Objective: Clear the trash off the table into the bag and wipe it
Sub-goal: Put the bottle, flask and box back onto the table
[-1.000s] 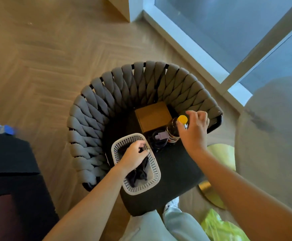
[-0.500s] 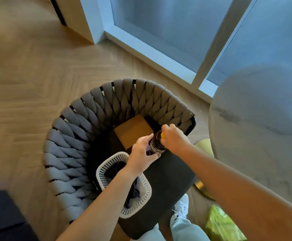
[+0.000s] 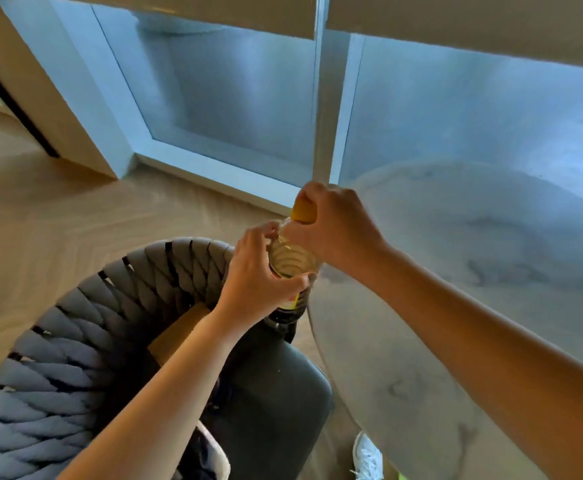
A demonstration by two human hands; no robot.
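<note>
Both hands hold the bottle (image 3: 292, 263): left hand (image 3: 255, 278) wraps its slick, probably light body, right hand (image 3: 331, 223) grips the cap (image 3: 302, 213)

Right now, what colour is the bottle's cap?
Yellow cap, seen in the head view.

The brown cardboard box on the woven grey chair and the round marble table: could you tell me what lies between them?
In the head view, the dark seat cushion lies between the brown cardboard box and the round marble table.
</note>
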